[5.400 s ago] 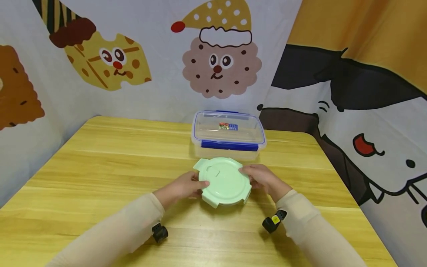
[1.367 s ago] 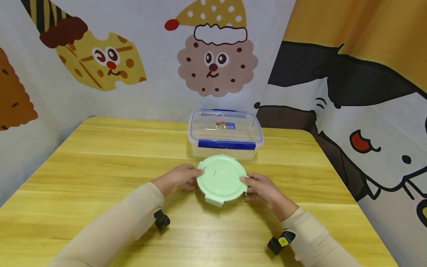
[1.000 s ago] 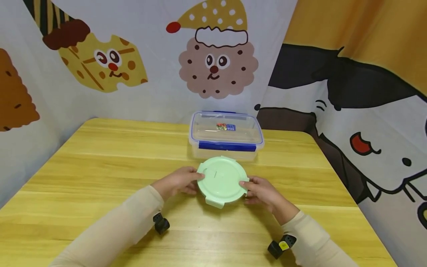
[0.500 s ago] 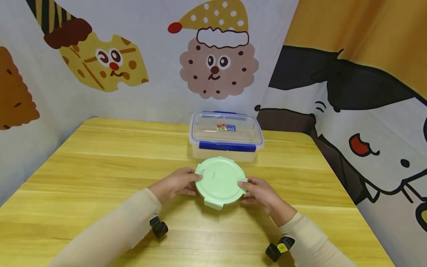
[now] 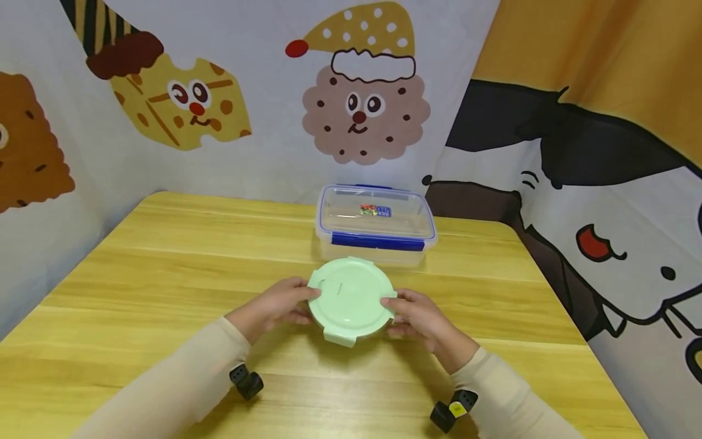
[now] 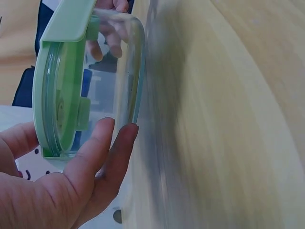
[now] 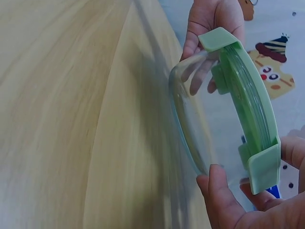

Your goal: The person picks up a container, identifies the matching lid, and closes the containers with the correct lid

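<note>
A round clear glass food container (image 7: 190, 114) with a pale green snap lid (image 5: 352, 296) is held between both hands, lid side up, in front of the plastic box. My left hand (image 5: 278, 305) grips its left side, thumb on the lid's rim and fingers against the glass, as the left wrist view shows. My right hand (image 5: 425, 317) holds the right side the same way, thumb on the lid edge. A lid flap (image 5: 340, 337) at the front points down. The glass bottom is close over the table; whether it touches is hard to tell.
Behind the container stands a clear rectangular plastic box (image 5: 375, 216) with blue clips, its lid on. The wooden table (image 5: 164, 274) meets a cartoon-printed cloth (image 5: 263, 164) at the back and sides. Each sleeve carries a small black wrist camera (image 5: 247, 382).
Since the oldest frame the glass container has been turned, and the flap that stuck out at its upper left no longer does. Over the last half second both hands have carried it slightly left.
</note>
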`<state>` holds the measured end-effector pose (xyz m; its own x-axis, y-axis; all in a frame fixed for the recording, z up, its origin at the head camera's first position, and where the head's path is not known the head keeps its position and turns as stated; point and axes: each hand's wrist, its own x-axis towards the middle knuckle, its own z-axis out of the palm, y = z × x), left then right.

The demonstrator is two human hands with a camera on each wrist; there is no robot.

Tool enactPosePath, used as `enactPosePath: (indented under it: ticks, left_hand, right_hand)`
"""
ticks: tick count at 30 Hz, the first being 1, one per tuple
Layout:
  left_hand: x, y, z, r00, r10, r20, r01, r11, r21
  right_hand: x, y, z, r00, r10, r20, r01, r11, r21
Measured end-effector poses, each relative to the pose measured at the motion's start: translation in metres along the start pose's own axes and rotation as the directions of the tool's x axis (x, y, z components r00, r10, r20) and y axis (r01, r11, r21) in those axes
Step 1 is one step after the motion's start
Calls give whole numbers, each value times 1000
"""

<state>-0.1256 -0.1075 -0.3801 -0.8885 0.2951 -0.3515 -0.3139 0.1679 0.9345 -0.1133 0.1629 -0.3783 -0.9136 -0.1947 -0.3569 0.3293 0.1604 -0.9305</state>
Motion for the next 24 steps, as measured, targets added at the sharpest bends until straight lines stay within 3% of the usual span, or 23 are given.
enactPosePath:
  ticks: [14,24]
  left_hand:
    - [-29,3,-31,999,27,-37,-27,999,-19]
    - [-42,12,-54,998,62,-28,-61,997,44]
  right_hand:
    - [10,-19,34,1000,5,22,-5,1000,-14]
    - [18,-38,51,999,-1,49,3,999,-32]
